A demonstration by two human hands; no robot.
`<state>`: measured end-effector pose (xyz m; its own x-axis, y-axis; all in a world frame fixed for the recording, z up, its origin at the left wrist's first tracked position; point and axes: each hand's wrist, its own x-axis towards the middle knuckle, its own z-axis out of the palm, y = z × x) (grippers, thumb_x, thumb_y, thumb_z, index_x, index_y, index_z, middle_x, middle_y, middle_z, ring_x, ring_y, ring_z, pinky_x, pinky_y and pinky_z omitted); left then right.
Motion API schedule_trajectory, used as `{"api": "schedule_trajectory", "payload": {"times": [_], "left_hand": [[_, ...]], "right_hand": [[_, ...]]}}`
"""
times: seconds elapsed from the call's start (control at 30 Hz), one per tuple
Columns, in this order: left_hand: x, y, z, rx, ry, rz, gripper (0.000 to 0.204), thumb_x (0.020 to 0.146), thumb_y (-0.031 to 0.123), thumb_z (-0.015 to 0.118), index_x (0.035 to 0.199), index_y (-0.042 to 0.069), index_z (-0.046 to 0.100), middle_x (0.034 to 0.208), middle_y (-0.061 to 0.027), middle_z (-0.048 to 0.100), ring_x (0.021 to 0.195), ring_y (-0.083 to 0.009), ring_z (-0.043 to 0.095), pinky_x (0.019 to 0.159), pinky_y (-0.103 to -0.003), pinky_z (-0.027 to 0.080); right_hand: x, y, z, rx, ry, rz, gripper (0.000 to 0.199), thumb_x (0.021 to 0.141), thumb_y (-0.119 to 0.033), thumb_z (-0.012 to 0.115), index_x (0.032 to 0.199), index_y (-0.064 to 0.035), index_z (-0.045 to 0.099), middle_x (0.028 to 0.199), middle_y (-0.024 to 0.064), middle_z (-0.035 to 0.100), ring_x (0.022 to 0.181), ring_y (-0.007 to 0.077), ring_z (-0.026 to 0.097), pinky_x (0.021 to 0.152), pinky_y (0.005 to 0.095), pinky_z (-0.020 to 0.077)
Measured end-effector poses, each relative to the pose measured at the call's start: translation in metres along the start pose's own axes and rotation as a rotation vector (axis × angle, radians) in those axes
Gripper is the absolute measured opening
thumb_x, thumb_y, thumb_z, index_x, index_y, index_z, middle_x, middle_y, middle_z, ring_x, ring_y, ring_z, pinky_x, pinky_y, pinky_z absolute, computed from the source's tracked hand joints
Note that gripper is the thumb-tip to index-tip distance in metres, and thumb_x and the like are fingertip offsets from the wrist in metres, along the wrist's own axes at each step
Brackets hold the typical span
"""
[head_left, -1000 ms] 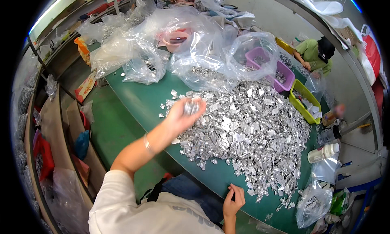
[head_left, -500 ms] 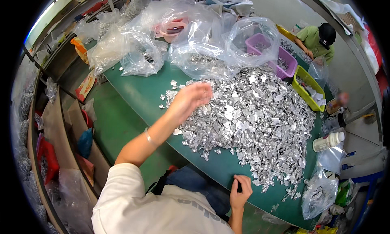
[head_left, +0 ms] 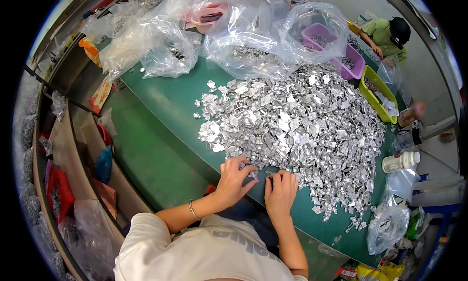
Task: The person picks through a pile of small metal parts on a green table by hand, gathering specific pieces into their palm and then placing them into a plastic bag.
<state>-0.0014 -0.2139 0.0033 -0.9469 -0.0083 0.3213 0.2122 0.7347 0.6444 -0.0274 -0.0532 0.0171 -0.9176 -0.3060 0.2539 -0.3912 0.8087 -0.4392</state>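
A big heap of small silver metal pieces (head_left: 297, 130) covers the middle of the green table (head_left: 161, 149). My left hand (head_left: 233, 178) rests at the heap's near edge, fingers pinching a small silver piece (head_left: 253, 174). My right hand (head_left: 281, 189) lies right beside it on the table edge, fingers curled against the nearest pieces; whether it grips one I cannot tell. A thin bracelet (head_left: 193, 210) circles my left wrist.
Clear plastic bags (head_left: 234, 32) with more metal pieces pile up at the table's far side. A purple tub (head_left: 336, 47) and a yellow tub (head_left: 375, 88) stand far right, where another person (head_left: 385, 32) works. A white bottle (head_left: 402, 160) and a bag (head_left: 387, 222) sit right.
My left hand has pulled back from the heap's far left side to its near edge. My right hand has moved up beside it. The view has tilted down.
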Motion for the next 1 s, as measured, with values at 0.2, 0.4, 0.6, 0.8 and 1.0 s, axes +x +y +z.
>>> {"api": "schedule_trajectory", "payload": {"times": [0.2,0.4,0.6,0.8,1.0], "left_hand": [[0.002,-0.006,0.000,0.035,0.117,-0.023,0.038,0.071,0.007,0.078,0.106,0.011,0.065,0.115,-0.0093,0.052,0.101,-0.0285,0.046,0.084,-0.039,0.034],[0.004,-0.003,0.000,0.020,0.102,0.010,0.037,0.072,0.006,0.077,0.107,0.011,0.065,0.117,-0.0081,0.054,0.099,-0.0277,0.048,0.085,-0.039,0.034],[0.001,0.002,0.004,0.011,0.077,0.067,0.037,0.072,0.008,0.077,0.107,0.011,0.065,0.120,-0.0076,0.053,0.106,-0.0295,0.048,0.088,-0.040,0.033],[0.009,0.009,0.007,0.093,-0.042,0.074,0.034,0.070,0.012,0.077,0.102,0.010,0.066,0.124,-0.0078,0.052,0.111,-0.0322,0.045,0.089,-0.046,0.031],[0.008,0.011,0.012,0.055,-0.054,0.153,0.029,0.071,0.008,0.075,0.098,0.010,0.066,0.118,-0.0068,0.055,0.106,-0.0284,0.049,0.086,-0.043,0.031]], "right_hand": [[0.004,-0.001,-0.006,0.136,0.081,-0.043,0.027,0.080,-0.011,0.068,0.105,-0.0024,0.063,0.119,0.0117,0.056,0.112,0.0341,0.050,0.091,0.0471,0.0369],[0.016,0.007,0.004,-0.073,0.047,-0.208,0.022,0.080,-0.011,0.068,0.101,-0.0051,0.064,0.134,0.0117,0.050,0.133,0.0371,0.037,0.104,0.0525,0.0289],[-0.020,0.028,-0.017,-0.055,0.051,-0.114,0.011,0.080,-0.008,0.067,0.091,-0.0062,0.067,0.128,0.0130,0.054,0.130,0.0366,0.042,0.102,0.0523,0.0298],[0.007,0.021,-0.034,0.155,0.112,-0.034,0.032,0.080,-0.006,0.066,0.112,-0.0061,0.063,0.126,0.0140,0.053,0.128,0.0369,0.043,0.102,0.0490,0.0301],[0.044,0.034,-0.018,-0.066,0.117,-0.236,0.027,0.081,-0.005,0.066,0.108,-0.0062,0.064,0.113,0.0081,0.059,0.120,0.0301,0.049,0.102,0.0499,0.0302]]}}
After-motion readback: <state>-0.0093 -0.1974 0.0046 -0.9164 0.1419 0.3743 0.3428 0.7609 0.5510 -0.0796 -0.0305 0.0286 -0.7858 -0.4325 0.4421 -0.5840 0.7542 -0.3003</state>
